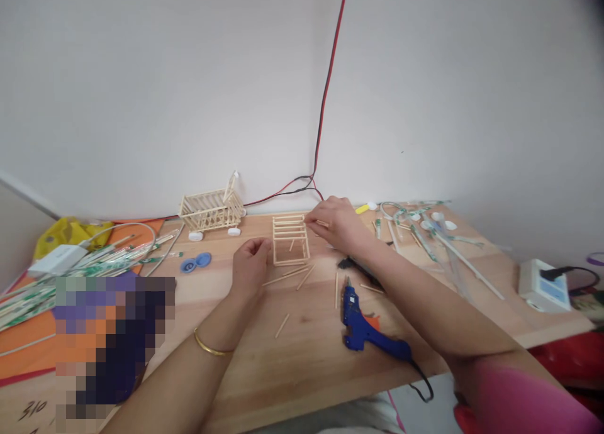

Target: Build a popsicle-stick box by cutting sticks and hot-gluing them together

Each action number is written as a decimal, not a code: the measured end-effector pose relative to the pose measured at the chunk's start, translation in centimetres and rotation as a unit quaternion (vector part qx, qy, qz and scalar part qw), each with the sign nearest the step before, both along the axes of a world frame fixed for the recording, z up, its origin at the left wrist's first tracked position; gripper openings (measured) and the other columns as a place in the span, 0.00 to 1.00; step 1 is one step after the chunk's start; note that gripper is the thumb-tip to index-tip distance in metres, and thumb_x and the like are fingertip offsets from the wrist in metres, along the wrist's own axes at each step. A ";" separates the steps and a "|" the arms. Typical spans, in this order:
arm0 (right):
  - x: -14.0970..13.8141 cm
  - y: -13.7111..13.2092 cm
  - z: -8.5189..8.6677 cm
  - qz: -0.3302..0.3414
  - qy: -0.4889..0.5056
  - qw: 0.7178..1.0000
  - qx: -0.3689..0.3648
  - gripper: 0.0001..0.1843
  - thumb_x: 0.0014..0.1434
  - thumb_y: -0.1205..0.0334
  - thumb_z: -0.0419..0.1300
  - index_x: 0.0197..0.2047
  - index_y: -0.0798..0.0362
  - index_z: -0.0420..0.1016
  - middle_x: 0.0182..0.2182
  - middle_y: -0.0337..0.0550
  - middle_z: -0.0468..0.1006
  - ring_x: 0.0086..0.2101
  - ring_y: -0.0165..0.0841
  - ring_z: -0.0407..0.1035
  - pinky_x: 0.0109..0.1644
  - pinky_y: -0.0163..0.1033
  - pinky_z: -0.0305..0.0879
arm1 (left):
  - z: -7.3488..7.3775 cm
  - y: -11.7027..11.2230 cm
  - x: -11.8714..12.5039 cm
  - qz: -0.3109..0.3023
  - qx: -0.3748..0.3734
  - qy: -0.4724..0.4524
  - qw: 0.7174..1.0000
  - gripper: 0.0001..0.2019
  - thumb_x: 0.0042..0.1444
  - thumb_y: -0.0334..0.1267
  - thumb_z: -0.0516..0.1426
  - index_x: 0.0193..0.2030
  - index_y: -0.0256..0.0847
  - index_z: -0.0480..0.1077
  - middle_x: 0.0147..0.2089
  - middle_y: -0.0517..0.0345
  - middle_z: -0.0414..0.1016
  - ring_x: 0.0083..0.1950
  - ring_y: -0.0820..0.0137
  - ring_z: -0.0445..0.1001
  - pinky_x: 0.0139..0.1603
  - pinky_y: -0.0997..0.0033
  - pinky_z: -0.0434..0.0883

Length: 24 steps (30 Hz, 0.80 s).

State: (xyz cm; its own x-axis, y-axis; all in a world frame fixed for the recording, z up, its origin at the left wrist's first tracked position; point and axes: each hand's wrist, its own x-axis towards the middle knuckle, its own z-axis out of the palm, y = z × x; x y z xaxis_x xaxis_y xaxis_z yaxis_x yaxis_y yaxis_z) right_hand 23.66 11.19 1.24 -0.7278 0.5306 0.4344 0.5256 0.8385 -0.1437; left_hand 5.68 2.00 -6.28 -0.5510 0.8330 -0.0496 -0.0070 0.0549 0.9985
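Observation:
A small box-shaped frame of thin wooden sticks (291, 261) stands on the wooden table, with several rungs across its upper part. My left hand (250, 267) is closed at its left side, fingertips pressed together right beside the frame; whether they grip it is hidden. At the upper right corner, my right hand (337, 225) pinches a thin wooden stick (323, 223) against the frame. Loose wooden sticks (306, 278) lie just in front. A blue hot glue gun (361, 330) rests on its side below my right forearm, nozzle pointing away from me.
A finished-looking stick cart (211, 211) with white wheels stands back left, near blue round caps (195, 262). Wrapped sticks (141, 251) and a yellow bag (66, 236) lie left. Clear tubes (465, 264) and a white power box (544, 286) are right. A wall rises behind.

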 end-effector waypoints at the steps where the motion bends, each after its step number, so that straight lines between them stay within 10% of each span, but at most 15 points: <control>1: 0.4 0.2 0.1 -0.009 0.006 1.000 -0.008 0.08 0.59 0.64 0.56 0.33 0.52 0.77 0.31 0.43 0.77 0.37 0.34 0.65 0.42 0.39 0.51 | 0.0 0.0 0.0 0.002 -0.001 0.017 1.000 0.14 0.46 0.46 0.58 0.32 0.35 0.73 0.20 0.64 0.67 0.22 0.77 0.62 0.26 0.77 0.61; 12: 1.1 -1.2 -4.2 -0.107 0.113 0.936 -0.315 0.06 0.51 0.61 0.58 0.29 0.55 0.73 0.23 0.37 0.74 0.24 0.27 0.66 0.27 0.30 0.58 | 0.3 -0.4 -0.2 0.006 0.021 0.256 0.966 0.12 0.51 0.43 0.55 0.36 0.38 0.74 0.32 0.58 0.76 0.32 0.71 0.71 0.37 0.72 0.67; 24: -0.4 -1.1 -4.9 -0.131 0.181 0.878 -0.423 0.06 0.48 0.64 0.61 0.31 0.54 0.70 0.22 0.37 0.76 0.25 0.28 0.71 0.29 0.30 0.63 | 0.3 -0.7 0.0 -0.002 0.045 0.321 0.946 0.11 0.53 0.42 0.56 0.39 0.40 0.72 0.33 0.58 0.75 0.31 0.72 0.72 0.38 0.71 0.68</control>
State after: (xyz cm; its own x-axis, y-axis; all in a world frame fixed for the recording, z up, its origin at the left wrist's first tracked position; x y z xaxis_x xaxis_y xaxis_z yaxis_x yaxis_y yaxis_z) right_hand 23.23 10.14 -3.62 -0.4280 0.9036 -0.0187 0.4757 0.2076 -0.8548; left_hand 5.67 1.32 -6.02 -0.4409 0.8198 0.3655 0.6024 -0.0316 0.7976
